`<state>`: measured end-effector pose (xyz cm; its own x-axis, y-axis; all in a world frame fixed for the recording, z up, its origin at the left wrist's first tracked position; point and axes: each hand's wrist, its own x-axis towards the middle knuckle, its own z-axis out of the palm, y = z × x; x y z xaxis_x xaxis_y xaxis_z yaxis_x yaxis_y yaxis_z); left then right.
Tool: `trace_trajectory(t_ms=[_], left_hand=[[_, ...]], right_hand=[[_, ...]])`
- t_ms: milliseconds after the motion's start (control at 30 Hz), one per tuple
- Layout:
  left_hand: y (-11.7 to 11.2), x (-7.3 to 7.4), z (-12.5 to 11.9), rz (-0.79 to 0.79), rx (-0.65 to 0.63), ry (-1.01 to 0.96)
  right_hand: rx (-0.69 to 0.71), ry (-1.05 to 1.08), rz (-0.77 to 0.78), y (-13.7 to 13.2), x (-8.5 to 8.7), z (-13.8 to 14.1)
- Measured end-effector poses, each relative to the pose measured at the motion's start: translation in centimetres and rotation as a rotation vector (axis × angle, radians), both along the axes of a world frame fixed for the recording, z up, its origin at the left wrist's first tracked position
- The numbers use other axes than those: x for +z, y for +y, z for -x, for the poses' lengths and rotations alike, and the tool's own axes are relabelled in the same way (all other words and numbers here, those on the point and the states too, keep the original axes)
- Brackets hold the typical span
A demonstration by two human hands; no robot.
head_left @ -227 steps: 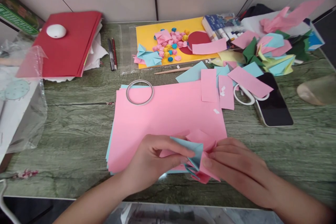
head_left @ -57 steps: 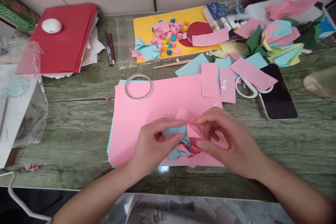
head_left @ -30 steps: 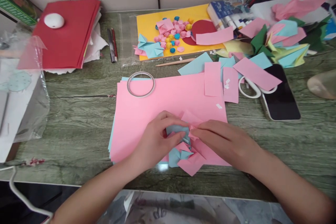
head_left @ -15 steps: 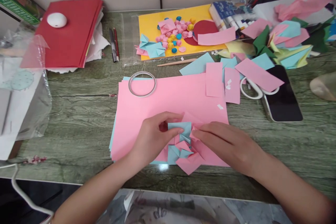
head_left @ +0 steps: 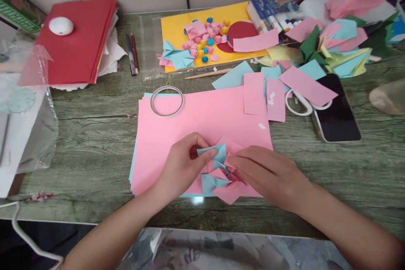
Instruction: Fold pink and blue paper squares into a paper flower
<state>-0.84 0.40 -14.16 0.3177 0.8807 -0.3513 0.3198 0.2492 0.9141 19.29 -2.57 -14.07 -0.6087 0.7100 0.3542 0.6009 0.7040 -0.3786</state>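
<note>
A folded paper piece [head_left: 218, 174] of pink and light blue flaps lies over the front right part of a stack of pink sheets [head_left: 164, 135], with blue edges showing beneath. My left hand [head_left: 186, 164] pinches a light blue flap at its upper left, thumb on top. On the right side of the piece, my right hand [head_left: 268, 173] has its fingers closed on a pink flap. Those right fingertips partly cover the flap. A ring-shaped roll of tape [head_left: 167, 113] rests at the stack's upper left.
White-handled scissors [head_left: 299, 107] and a phone [head_left: 344, 114] lie to the right, under pink strips. Behind are a yellow sheet [head_left: 172, 25] with small paper balls, a wooden stick [head_left: 209, 74] and markers [head_left: 272, 19]. Red folders [head_left: 79, 55] and pens [head_left: 130, 55] sit at left.
The blue flap under my left thumb has tilted, its right end lifted. The right hand has shifted slightly left along with the paper. The whole view has moved a little.
</note>
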Motion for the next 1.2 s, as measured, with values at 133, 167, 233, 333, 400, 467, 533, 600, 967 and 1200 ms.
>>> trace_trajectory(t_ms=[133, 167, 233, 333, 400, 467, 533, 600, 967, 1200], left_hand=[[-0.4, 0.4, -0.3, 0.032, -0.019, -0.048], [-0.5, 0.5, -0.3, 0.041, -0.018, -0.055], [-0.6, 0.7, -0.3, 0.065, -0.019, -0.067], [-0.8, 0.9, -0.3, 0.097, -0.010, -0.107], [-0.7, 0.9, -0.2, 0.109, 0.007, -0.140], [-0.6, 0.9, -0.2, 0.110, 0.019, -0.155], [-0.4, 0.7, -0.2, 0.117, 0.021, -0.160], [-0.3, 0.5, -0.2, 0.143, 0.016, -0.174], [-1.1, 0.1, -0.7, 0.241, 0.074, -0.152], [-1.4, 0.3, -0.8, 0.247, 0.084, -0.112]], right_hand=[[-0.027, 0.039, 0.010, 0.1, -0.3, 0.4], [-0.037, 0.055, 0.011, 0.1, -0.4, 0.5], [-0.050, 0.096, 0.009, 0.2, -0.5, 0.8], [-0.044, 0.168, 0.017, 0.1, -0.8, 0.8], [-0.035, 0.200, 0.016, 0.1, -0.9, 0.7], [-0.025, 0.200, -0.008, 0.2, -0.9, 0.5], [-0.017, 0.183, -0.051, 0.3, -0.9, 0.4], [-0.007, 0.173, -0.092, 0.4, -1.1, 0.3], [0.041, 0.162, -0.158, 0.6, -0.9, 0.8], [0.044, 0.187, -0.150, 0.7, -0.7, 1.0]])
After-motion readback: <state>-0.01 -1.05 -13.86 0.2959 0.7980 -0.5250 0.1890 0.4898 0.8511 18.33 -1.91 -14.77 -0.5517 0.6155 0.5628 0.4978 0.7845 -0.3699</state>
